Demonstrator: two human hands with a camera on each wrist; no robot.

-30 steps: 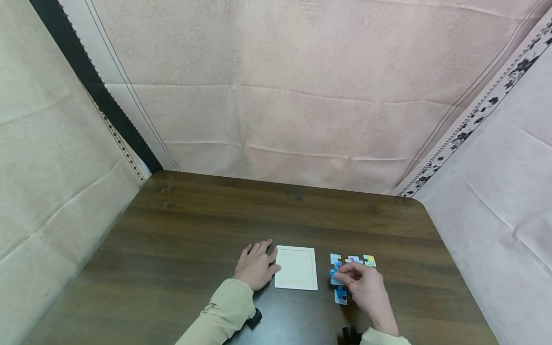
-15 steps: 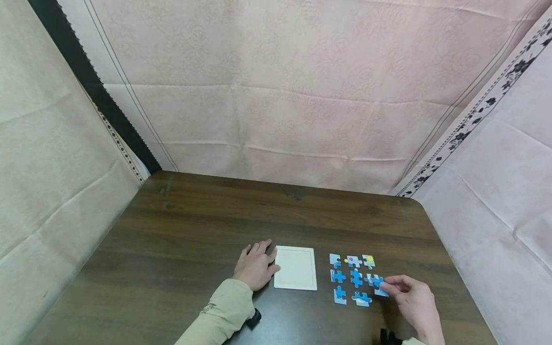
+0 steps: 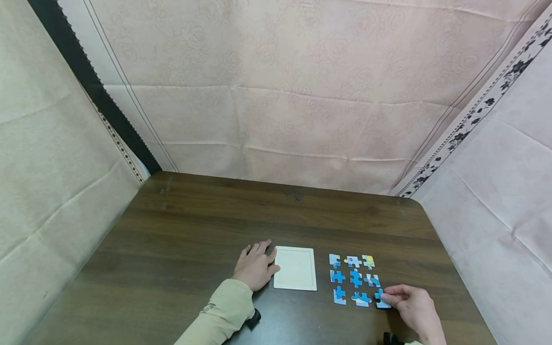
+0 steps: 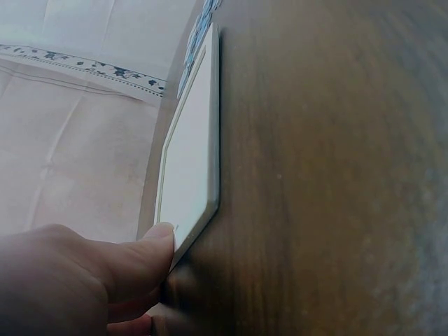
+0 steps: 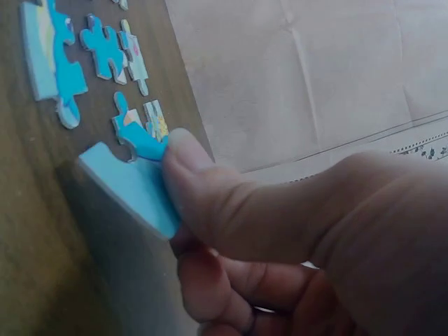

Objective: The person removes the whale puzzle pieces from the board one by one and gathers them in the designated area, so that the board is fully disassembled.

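My right hand (image 3: 413, 307) pinches a blue corner puzzle piece (image 5: 133, 185) between thumb and fingers, at the near right of the laid-out pieces. In the right wrist view its near edge is tilted up towards the camera. The other puzzle pieces (image 3: 355, 278) lie apart from one another in rows, mostly blue, with a yellow-patterned one (image 3: 368, 261) at the far right corner. To their left lies a white puzzle tray (image 3: 295, 268) with a raised rim. My left hand (image 3: 254, 268) rests beside it, fingers spread, and the thumb (image 4: 159, 234) touches the rim.
Everything lies on a brown wooden table (image 3: 194, 230). Pale cloth (image 3: 276, 96) hangs behind the far edge and along both sides. A dark strap (image 3: 254, 318) shows at the left sleeve.
From over the left column of pieces, my right hand moved right, then slightly nearer with the corner piece, so the middle-row right piece is uncovered. The left hand stayed still.
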